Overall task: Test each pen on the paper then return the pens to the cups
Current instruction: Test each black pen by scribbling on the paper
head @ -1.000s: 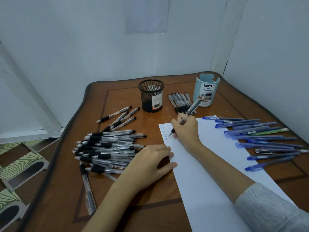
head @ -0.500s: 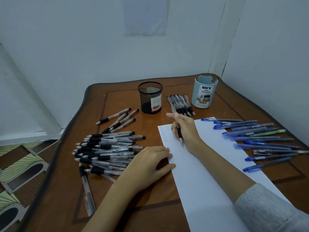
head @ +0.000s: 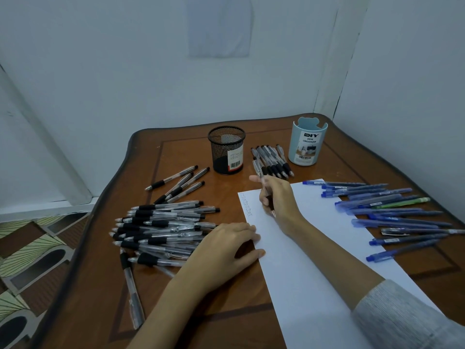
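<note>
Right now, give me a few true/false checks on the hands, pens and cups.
1. The right hand grips a clear black-grip pen over the white paper sheet. True.
2. The black wire-mesh cup holds pens. False: none show in it.
3. The left hand holds a pen. False: it rests open at the sheet's left edge, holding nothing.
4. One green pen lies among the blue pens on the right. True.

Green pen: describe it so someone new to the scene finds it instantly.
Look at the wooden table's right side, where a fan of blue pens lies along the white paper's right edge. In its upper half lies the green pen, the only one there that is not blue.
</note>
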Action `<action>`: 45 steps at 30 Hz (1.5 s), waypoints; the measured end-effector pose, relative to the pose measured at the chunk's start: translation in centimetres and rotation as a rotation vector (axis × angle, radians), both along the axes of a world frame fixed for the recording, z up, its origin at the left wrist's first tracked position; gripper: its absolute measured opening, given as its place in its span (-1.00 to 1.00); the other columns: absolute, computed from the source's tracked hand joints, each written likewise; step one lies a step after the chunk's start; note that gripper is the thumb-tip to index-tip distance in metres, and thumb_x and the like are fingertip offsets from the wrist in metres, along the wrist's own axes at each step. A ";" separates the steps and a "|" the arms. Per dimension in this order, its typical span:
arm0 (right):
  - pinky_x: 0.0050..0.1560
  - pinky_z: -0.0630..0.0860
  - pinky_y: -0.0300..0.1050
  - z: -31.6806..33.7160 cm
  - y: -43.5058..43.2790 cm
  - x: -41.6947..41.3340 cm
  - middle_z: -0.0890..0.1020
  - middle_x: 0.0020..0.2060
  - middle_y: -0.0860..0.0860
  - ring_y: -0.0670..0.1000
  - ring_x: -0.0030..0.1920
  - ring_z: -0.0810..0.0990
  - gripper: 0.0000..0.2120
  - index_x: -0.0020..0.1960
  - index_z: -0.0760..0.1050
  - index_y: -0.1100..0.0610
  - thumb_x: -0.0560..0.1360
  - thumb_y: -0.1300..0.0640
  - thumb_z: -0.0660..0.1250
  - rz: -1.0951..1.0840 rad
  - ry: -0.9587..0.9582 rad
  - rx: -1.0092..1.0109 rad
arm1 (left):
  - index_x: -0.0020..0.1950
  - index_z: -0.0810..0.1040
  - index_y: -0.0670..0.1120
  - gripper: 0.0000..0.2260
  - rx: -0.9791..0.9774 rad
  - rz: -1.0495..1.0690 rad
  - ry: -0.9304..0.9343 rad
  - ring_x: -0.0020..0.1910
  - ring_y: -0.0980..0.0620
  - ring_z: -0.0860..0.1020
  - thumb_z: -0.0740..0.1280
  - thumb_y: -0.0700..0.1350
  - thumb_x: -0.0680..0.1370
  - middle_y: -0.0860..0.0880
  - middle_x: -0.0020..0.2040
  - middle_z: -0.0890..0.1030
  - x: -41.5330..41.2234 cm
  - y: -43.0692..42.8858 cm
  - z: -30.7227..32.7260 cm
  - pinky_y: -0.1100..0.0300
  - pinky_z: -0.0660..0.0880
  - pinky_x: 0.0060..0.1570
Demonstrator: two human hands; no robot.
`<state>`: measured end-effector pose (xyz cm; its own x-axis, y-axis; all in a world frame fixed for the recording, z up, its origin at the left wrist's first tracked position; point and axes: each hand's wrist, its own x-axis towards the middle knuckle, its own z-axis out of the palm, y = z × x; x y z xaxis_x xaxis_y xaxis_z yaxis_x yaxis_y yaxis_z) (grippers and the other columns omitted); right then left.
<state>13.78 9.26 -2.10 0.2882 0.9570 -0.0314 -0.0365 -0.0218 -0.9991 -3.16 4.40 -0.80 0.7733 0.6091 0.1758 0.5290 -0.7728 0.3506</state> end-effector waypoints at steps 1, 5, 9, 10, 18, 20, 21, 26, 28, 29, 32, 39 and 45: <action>-0.54 0.25 -0.28 0.1 0.0 0.0 0.40 -0.50 0.03 -0.10 -0.52 0.30 -0.70 0.18 0.56 0.19 0.63 0.19 0.08 -0.006 0.007 -0.005 | 0.34 0.48 0.01 -0.62 -0.001 -0.002 -0.003 0.31 0.24 0.36 0.21 0.13 0.58 0.10 0.36 0.45 0.0 0.0 0.0 0.62 0.03 0.15; -0.49 0.35 -0.35 1.0 0.3 1.4 0.59 -0.31 0.07 -0.18 -0.50 0.42 -0.80 0.15 0.58 0.21 0.58 0.23 0.25 -0.092 -0.062 0.050 | 0.33 0.49 0.00 -0.62 0.005 -0.014 -0.031 0.30 0.24 0.37 0.22 0.12 0.58 0.10 0.33 0.48 -0.1 0.0 -0.1 0.68 0.02 0.10; 0.06 0.41 -0.21 2.2 1.4 4.6 0.64 0.05 0.05 -0.07 0.04 0.52 -0.73 0.20 0.58 0.25 0.54 0.17 0.35 -0.250 -0.351 0.061 | 0.31 0.51 0.00 -0.63 -0.005 -0.014 -0.042 0.31 0.25 0.37 0.24 0.12 0.57 0.10 0.32 0.49 -0.2 0.1 -0.2 0.58 0.07 0.18; 0.13 0.39 -0.18 2.4 1.8 5.4 0.62 0.09 0.05 -0.05 0.11 0.48 -0.72 0.20 0.57 0.26 0.53 0.18 0.35 -0.270 -0.402 0.038 | 0.32 0.50 0.00 -0.63 -0.007 -0.013 -0.042 0.32 0.25 0.36 0.23 0.13 0.57 0.10 0.32 0.48 -0.2 0.1 -0.3 0.56 0.07 0.20; -0.01 0.37 -0.27 3.2 5.7 7.4 0.64 0.03 0.19 -0.03 -0.04 0.51 -0.72 0.14 0.59 0.30 0.46 0.21 0.43 -0.316 -0.623 -0.049 | 0.32 0.49 0.03 -0.63 0.000 -0.003 -0.038 0.32 0.26 0.33 0.19 0.15 0.58 0.14 0.35 0.44 -0.2 0.3 -0.7 0.60 -0.01 0.17; 0.00 0.36 -0.28 3.0 6.2 7.3 0.65 0.02 0.19 -0.03 -0.04 0.52 -0.74 0.12 0.60 0.31 0.47 0.22 0.42 -0.308 -0.645 -0.055 | 0.34 0.47 0.05 -0.63 0.010 -0.005 -0.043 0.34 0.26 0.31 0.17 0.15 0.59 0.15 0.37 0.41 -0.2 0.3 -0.7 0.62 -0.07 0.18; 0.01 0.36 -0.27 2.8 6.5 7.2 0.65 0.03 0.19 -0.03 -0.04 0.51 -0.74 0.12 0.60 0.32 0.47 0.21 0.42 -0.303 -0.654 -0.061 | 0.35 0.46 0.05 -0.63 0.015 -0.006 -0.045 0.34 0.26 0.29 0.16 0.15 0.59 0.16 0.37 0.40 -0.2 0.3 -0.7 0.64 -0.10 0.17; 0.02 0.39 -0.25 2.4 7.0 7.0 0.64 0.08 0.18 0.04 0.05 0.56 -0.74 0.15 0.59 0.30 0.50 0.21 0.39 -0.284 -0.712 -0.070 | 0.37 0.42 0.05 -0.61 0.022 -0.008 -0.035 0.36 0.27 0.26 0.14 0.15 0.60 0.16 0.39 0.38 -0.1 0.3 -0.6 0.67 -0.18 0.13; 0.03 0.40 -0.23 2.3 7.0 7.1 0.64 0.10 0.17 0.07 0.09 0.57 -0.77 0.15 0.60 0.28 0.52 0.22 0.37 -0.312 -0.732 -0.041 | 0.37 0.42 0.05 -0.61 0.031 -0.012 -0.034 0.36 0.27 0.26 0.14 0.16 0.60 0.16 0.39 0.38 -0.1 0.3 -0.8 0.67 -0.15 0.13; 0.02 0.41 -0.24 2.3 6.9 7.1 0.64 0.10 0.17 0.07 0.09 0.57 -0.78 0.14 0.60 0.27 0.53 0.23 0.36 -0.326 -0.744 -0.017 | 0.37 0.43 0.05 -0.60 0.036 -0.012 -0.035 0.36 0.26 0.27 0.14 0.16 0.59 0.15 0.39 0.38 -0.1 0.3 -0.8 0.66 -0.13 0.13; -0.16 0.37 -0.42 2.7 6.2 6.4 0.65 0.05 0.13 -0.06 -0.11 0.53 -0.81 0.11 0.62 0.24 0.53 0.24 0.34 -0.296 -0.782 0.076 | 0.33 0.48 0.02 -0.62 0.042 -0.015 -0.036 0.33 0.22 0.33 0.18 0.14 0.59 0.12 0.36 0.44 -0.2 0.3 -0.7 0.59 -0.03 0.15; -0.13 0.49 -0.31 2.6 4.1 2.5 0.67 -0.13 -0.11 -0.14 -0.11 0.59 -0.87 0.01 0.67 0.05 0.47 0.14 0.44 0.294 -0.724 0.109 | 0.27 0.54 -0.04 -0.66 0.026 -0.028 -0.059 0.27 0.20 0.41 0.22 0.10 0.59 0.06 0.30 0.51 -0.2 0.1 -0.3 0.49 0.10 0.17; -0.14 0.45 -0.30 1.6 4.0 -0.6 0.65 -0.14 -0.19 -0.17 -0.07 0.55 -0.80 0.01 0.68 -0.05 0.40 -0.02 0.48 0.602 -0.743 0.073 | 0.16 0.60 -0.05 -0.63 0.016 -0.032 -0.069 0.19 0.19 0.47 0.17 0.15 0.57 0.06 0.21 0.58 -0.1 0.0 -0.2 0.53 0.11 0.13</action>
<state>13.23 13.29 -0.46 -0.3302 0.9435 0.0265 0.6042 0.2329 -0.7621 -3.29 4.43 -1.00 0.7784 0.5807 0.2387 0.4788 -0.7950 0.3724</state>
